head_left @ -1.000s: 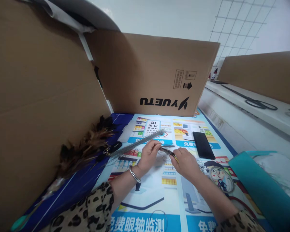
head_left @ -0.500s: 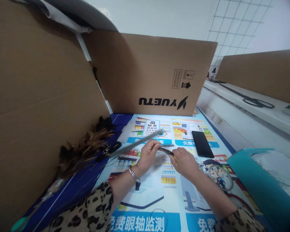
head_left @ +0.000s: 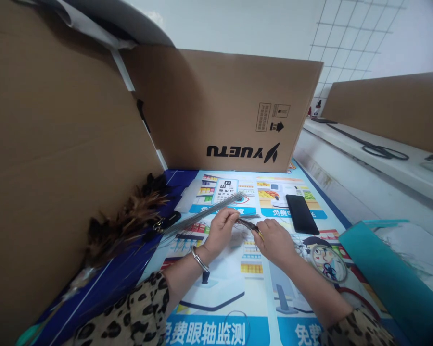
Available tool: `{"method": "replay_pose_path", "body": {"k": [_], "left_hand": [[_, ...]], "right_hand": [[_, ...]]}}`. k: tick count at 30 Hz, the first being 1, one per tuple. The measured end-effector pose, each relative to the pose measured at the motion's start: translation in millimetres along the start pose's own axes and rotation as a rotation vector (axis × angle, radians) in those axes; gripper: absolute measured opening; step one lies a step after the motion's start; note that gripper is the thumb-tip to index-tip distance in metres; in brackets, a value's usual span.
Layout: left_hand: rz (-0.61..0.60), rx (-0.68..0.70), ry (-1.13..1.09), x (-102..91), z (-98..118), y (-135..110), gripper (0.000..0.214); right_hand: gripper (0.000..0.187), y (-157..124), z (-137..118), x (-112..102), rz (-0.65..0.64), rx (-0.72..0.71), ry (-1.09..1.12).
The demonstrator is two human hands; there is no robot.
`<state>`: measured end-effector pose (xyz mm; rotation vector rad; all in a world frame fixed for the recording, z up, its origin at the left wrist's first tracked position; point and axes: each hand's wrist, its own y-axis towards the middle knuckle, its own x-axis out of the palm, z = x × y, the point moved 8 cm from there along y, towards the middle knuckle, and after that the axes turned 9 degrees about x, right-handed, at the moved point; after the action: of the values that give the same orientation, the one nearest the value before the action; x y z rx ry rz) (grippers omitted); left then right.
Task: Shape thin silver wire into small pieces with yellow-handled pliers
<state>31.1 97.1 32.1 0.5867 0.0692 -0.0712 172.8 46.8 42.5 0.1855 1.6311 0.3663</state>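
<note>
Head view: a desk (head_left: 222, 283) with a printed cover, its near edge cut off below; one cardboard panel (head_left: 220, 105) stands along the far edge.
Left hand (head_left: 222, 228): thumb and forefinger pinched together at the nose of the pliers; whether a wire lies between them is too small to tell.
Right hand (head_left: 275, 240): closed around the handles, which it mostly hides, a bit of yellow showing.
Pliers (head_left: 248, 224): between the two hands over the middle of the desk; I cannot tell if their jaws are shut.
Wire bundle (head_left: 209, 210): slants behind the left hand towards the far edge, its lower end blurring near the left edge.
Phone (head_left: 302, 214): face dark, near the right edge.
Teal box (head_left: 389, 269): at the near right corner, its contents pale and indistinct.
Feathers (head_left: 126, 223): along the left edge, lower part blurred.
Sleeves (head_left: 140, 307): spotted, cut off by the bottom of the view.
</note>
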Motion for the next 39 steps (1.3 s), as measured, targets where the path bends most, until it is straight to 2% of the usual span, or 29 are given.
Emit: {"method": "replay_pose_path", "body": {"k": [6, 9, 16, 22, 26, 33, 39], "left_hand": [[0.068, -0.168, -0.288, 4.8, -17.9, 0.3, 0.02], [0.041, -0.211, -0.405, 11.1, -20.8, -0.4, 0.02], [0.021, -0.242, -0.43, 13.0, -21.7, -2.9, 0.021], [-0.003, -0.242, -0.487, 15.0, -18.6, -2.7, 0.02], [0.002, -0.22, -0.435, 13.4, -18.0, -2.1, 0.02], [0.047, -0.14, -0.205, 4.8, -12.0, -0.2, 0.021], [0.042, -0.114, -0.133, 2.4, -9.2, -1.1, 0.018]], "right_hand": [[0.028, 1.6, 3.7, -4.7, 0.056, 0.024, 0.043], [0.028, 2.2, 10.1, -4.4, 0.077, 0.049, 0.1], [0.027, 1.4, 10.3, -3.2, 0.1, 0.038, 0.136], [0.026, 1.2, 9.9, -1.8, 0.072, 0.044, 0.155], [0.025, 0.7, 9.5, -0.9, 0.055, 0.043, 0.168], [0.024, -0.2, 7.5, -0.1, 0.059, 0.031, 0.149], [0.024, 0.9, 9.9, 2.4, 0.023, 0.059, 0.173]]}}
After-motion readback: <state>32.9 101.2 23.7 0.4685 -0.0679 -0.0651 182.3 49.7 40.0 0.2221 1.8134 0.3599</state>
